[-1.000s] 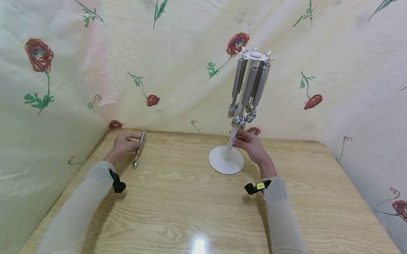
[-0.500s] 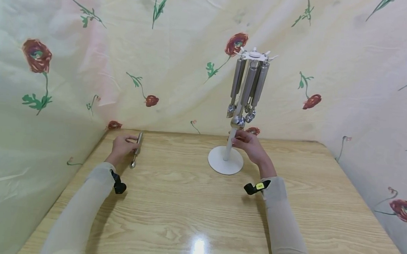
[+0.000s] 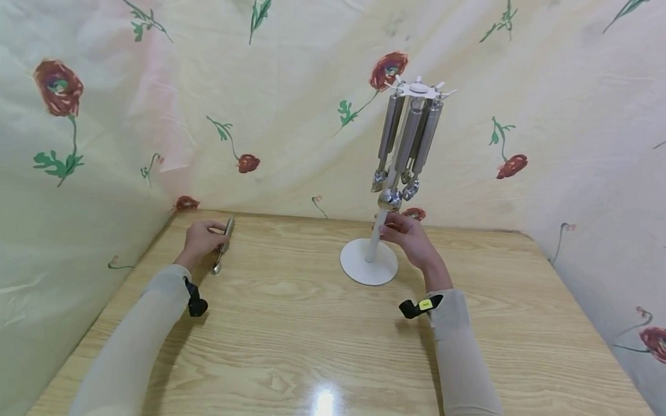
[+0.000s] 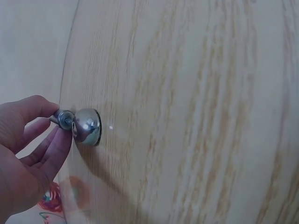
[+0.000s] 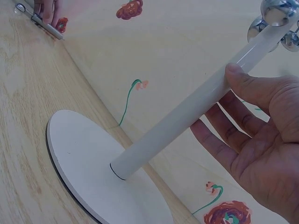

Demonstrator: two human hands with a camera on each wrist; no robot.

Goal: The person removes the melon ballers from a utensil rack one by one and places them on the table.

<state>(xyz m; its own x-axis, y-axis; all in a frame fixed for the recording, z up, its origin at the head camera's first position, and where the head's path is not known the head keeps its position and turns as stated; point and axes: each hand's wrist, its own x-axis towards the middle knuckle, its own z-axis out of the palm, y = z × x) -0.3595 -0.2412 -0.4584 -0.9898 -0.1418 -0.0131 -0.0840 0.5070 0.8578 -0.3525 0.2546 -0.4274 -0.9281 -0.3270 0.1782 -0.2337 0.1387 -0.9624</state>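
Note:
At the back left of the table, my left hand point(image 3: 201, 240) pinches the handle of a small metal scoop point(image 3: 216, 267) between thumb and fingers; its rounded end points toward me. The left wrist view shows the scoop's shiny bowl point(image 4: 88, 127) close to the wood beside the left hand point(image 4: 32, 140). My right hand point(image 3: 416, 242) holds the white pole point(image 3: 375, 235) of an upright stand, thumb on one side and fingers on the other point(image 5: 261, 130). Several metal utensils point(image 3: 409, 136) hang from the stand's white top point(image 3: 418, 89). Its round base point(image 5: 84, 163) rests on the table.
The wooden table point(image 3: 281, 331) meets a flower-patterned cloth point(image 3: 293, 105) at its back edge, and the same cloth rises at the left and right sides. A bright light reflection lies near the front of the table.
The left hand has lowered the scoop slightly and shifted it a little to the left. My right hand keeps its hold on the pole, and the stand has stayed in place.

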